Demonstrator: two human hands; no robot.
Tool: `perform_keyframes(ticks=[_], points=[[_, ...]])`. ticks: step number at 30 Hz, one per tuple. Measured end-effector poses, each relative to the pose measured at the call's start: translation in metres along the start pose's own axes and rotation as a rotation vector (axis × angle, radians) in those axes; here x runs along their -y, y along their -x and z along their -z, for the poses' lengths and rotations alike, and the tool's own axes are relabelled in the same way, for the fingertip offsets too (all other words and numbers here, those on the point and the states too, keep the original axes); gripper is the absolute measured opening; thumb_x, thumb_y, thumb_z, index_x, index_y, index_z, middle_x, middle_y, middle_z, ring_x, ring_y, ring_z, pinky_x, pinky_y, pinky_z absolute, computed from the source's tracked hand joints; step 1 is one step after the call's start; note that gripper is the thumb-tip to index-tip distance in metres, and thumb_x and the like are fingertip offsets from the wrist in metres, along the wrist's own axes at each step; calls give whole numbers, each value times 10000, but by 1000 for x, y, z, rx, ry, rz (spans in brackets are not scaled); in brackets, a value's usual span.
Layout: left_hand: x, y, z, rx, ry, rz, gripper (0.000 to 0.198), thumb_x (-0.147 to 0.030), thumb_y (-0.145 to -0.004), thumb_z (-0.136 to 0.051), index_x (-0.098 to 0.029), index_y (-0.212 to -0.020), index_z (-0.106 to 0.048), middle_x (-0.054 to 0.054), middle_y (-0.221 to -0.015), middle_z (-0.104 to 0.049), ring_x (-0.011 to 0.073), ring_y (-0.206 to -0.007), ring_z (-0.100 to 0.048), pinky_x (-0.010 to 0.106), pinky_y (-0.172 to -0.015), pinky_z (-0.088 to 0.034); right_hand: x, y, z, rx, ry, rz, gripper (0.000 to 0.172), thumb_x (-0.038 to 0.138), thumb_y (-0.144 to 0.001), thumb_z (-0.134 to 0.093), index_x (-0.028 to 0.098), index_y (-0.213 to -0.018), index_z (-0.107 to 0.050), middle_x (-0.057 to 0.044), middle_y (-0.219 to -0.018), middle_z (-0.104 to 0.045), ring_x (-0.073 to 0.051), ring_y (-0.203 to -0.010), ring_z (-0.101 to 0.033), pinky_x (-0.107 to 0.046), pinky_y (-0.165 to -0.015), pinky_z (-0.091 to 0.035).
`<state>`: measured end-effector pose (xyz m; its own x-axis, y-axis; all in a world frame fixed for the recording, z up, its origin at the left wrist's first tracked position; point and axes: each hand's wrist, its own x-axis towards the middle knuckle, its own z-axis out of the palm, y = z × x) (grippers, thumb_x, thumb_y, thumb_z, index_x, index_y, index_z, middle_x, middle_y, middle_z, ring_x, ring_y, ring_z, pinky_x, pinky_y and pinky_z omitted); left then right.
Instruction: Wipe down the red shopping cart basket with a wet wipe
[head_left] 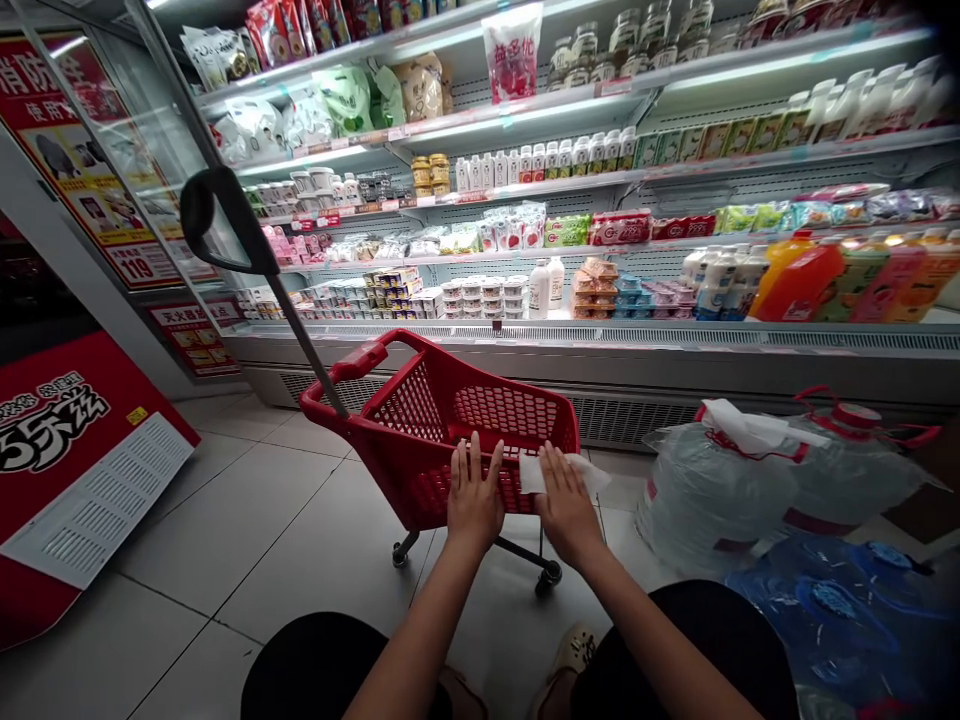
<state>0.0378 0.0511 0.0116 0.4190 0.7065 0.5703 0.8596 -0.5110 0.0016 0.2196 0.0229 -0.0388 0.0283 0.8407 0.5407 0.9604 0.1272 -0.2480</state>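
A red plastic shopping basket on wheels (420,400) stands on the tiled floor in front of me, its black pull handle (217,220) raised to the upper left. My left hand (474,495) lies flat with fingers together against the basket's near wall. My right hand (566,500) presses a white wipe (534,472) onto the same wall, fingers stretched out over it. My knees show at the bottom of the view.
An open chiller (600,340) with shelves of yoghurt, milk bottles and juice runs behind the basket. Large water jugs (712,490) with red caps sit on the floor at right. A red freezer cabinet (67,450) stands at left.
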Motion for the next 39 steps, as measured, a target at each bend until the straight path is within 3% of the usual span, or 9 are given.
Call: perform_keyframes(ticks=[3, 5, 9, 14, 19, 25, 33, 36, 39], points=[[-6, -1, -4, -19, 11, 1, 1183, -175, -755, -703, -292, -1679, 27, 101, -1759, 54, 449, -1581, -163, 628, -1254, -227, 25, -9, -1, -43, -32, 86, 847, 175, -993, -342, 233, -1644, 195, -39, -1752, -85, -272, -1596, -182, -539, -1289, -233], [-4, -1, -3, -2, -6, -8, 1168, -166, -760, -692, -295, -1681, 15, 94, -1761, 23, 434, -1579, -189, 604, -1256, -234, 27, -11, 4, -39, -31, 128, 853, 150, -979, -342, 248, -1651, 175, -22, -1751, -104, -262, -1597, -178, -533, -1288, -238], [3, 2, 1, 54, -63, -44, 1107, -131, -780, -651, -319, -1682, -37, 88, -1759, -47, 384, -1577, -237, 570, -1256, -236, -1, 2, 23, 31, 5, 160, 819, 154, -981, -360, 332, -1677, 34, 35, -1749, -111, -279, -1607, -123, -561, -1272, -270], [-4, 4, 4, 67, -56, -39, 1103, -149, -774, -658, -312, -1682, -53, 89, -1760, -40, 380, -1578, -233, 562, -1261, -218, -38, 24, 35, 33, 40, 57, 736, 236, -1021, -361, 405, -1671, -60, 68, -1751, -74, -332, -1607, -89, -626, -1239, -303], [-18, 4, -1, 48, -52, -26, 1128, -144, -749, -666, -269, -1685, -49, 103, -1761, -24, 402, -1582, -201, 559, -1259, -227, -37, 27, 32, 49, 49, 1, 725, 222, -1031, -333, 403, -1669, -38, 57, -1756, 16, -329, -1608, -70, -615, -1241, -303], [-22, 4, -1, 51, -124, -49, 1048, -168, -774, -667, -242, -1679, -145, 132, -1750, -129, 398, -1562, -254, 550, -1252, -246, -36, 18, 38, 120, 62, 49, 756, 193, -1010, -369, 465, -1650, -73, 111, -1736, 113, -340, -1607, -49, -600, -1244, -298], [-23, 1, 3, 59, -179, -93, 978, -199, -789, -670, -259, -1662, -233, 128, -1731, -218, 371, -1531, -323, 541, -1244, -255, -79, 9, 39, 127, -43, 16, 675, 187, -1043, -244, 381, -1667, -77, 39, -1740, -170, -224, -1585, -228, -511, -1253, -324], [-27, 1, 1, 44, -171, -79, 1003, -210, -776, -679, -235, -1667, -220, 144, -1727, -225, 385, -1525, -328, 541, -1251, -239, -73, 5, 36, 106, -98, 27, 666, 191, -1039, -240, 302, -1679, -93, -7, -1708, -293, -208, -1571, -268, -495, -1274, -297], [-28, 2, 0, 32, -163, -76, 1036, -219, -763, -682, -219, -1673, -188, 152, -1729, -211, 394, -1531, -312, 544, -1252, -234, -51, 1, 33, 90, -125, 92, 694, 173, -1014, -274, 255, -1683, -108, -20, -1711, -284, -206, -1578, -247, -485, -1288, -273]])
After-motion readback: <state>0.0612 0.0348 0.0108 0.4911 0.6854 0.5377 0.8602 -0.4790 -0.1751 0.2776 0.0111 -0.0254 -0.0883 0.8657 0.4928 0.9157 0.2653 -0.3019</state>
